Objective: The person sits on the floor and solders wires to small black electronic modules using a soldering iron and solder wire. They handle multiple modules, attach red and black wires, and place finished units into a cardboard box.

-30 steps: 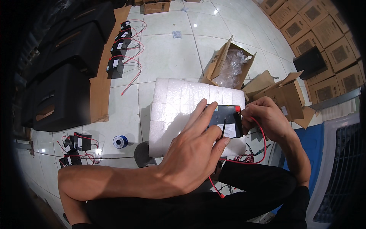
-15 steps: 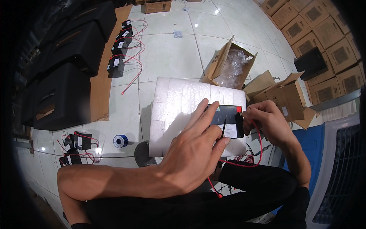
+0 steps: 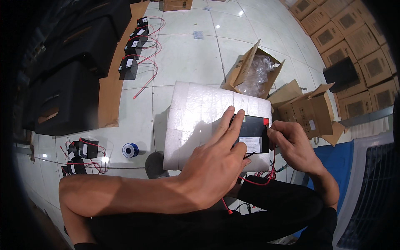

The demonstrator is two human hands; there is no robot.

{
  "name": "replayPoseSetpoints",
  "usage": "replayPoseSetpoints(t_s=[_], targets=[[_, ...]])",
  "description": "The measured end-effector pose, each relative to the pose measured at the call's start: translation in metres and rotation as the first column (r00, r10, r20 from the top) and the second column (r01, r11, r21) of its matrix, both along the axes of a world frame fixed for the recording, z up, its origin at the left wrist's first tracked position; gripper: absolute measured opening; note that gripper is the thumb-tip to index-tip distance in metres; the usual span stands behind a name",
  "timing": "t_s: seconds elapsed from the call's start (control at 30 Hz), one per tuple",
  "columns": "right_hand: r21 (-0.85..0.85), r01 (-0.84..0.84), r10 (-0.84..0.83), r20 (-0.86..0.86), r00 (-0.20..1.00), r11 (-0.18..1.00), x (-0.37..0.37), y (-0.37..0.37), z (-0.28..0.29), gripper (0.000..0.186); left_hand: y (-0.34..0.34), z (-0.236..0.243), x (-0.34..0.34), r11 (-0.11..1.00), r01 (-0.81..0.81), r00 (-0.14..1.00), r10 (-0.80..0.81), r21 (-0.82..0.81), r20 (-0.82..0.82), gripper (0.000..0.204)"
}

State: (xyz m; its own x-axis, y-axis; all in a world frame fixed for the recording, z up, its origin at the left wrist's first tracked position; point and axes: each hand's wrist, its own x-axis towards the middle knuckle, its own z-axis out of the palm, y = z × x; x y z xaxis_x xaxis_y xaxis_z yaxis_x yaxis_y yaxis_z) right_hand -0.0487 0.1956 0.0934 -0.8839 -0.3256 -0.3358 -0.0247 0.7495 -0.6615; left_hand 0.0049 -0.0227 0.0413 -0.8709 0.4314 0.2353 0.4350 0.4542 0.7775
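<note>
A black battery (image 3: 254, 128) with a white label and a red patch at a top corner lies on a white foam block (image 3: 189, 108). My left hand (image 3: 210, 162) lies over the battery's left side, two fingers stretched to its far edge and the others bent against it, holding it. A thin dark piece (image 3: 250, 155) shows beside that thumb. My right hand (image 3: 293, 146) is closed in a pinch at the battery's right end, by the red corner, on what looks like the red wire (image 3: 273, 162). The fingertips partly hide that connection.
Black cases (image 3: 71, 62) line the left. Wired batteries (image 3: 129, 68) and a blue spool (image 3: 130, 150) sit on the tiled floor (image 3: 196, 58). Open cartons (image 3: 237, 75) lie behind the foam. Stacked boxes (image 3: 346, 29) are at right, above a blue-and-grey appliance (image 3: 362, 187). My legs cross the bottom.
My right hand has moved down and slightly right, and the red wire's loop now hangs closer under it. My left hand remains on the battery. The whole view has shifted slightly.
</note>
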Motion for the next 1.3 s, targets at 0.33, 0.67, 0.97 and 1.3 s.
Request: replayPoseSetpoints(t_s=[0.33,0.67,0.97,1.3], targets=[[0.147,-0.115,0.141,-0.183,0.973,0.982,0.003,-0.005,0.004,0.022,0.004,-0.002,-0.003,1.0,-0.012,1.0,0.012,0.023,-0.013,0.023],[0.231,-0.127,0.186,-0.254,0.949,0.965,0.008,-0.005,0.008,0.027,-0.007,0.001,-0.004,0.992,0.011,0.998,-0.019,0.126,0.057,0.022],[0.163,-0.035,0.083,-0.297,0.951,0.986,0.01,0.002,0.014,0.032,-0.015,0.016,-0.004,0.995,-0.061,0.998,0.06,0.073,0.008,0.018],[-0.169,-0.212,0.058,-0.636,0.77,0.962,0.012,0.001,0.001,0.013,-0.006,0.029,-0.006,0.937,-0.271,0.72,0.047,0.219,0.692,0.018]])
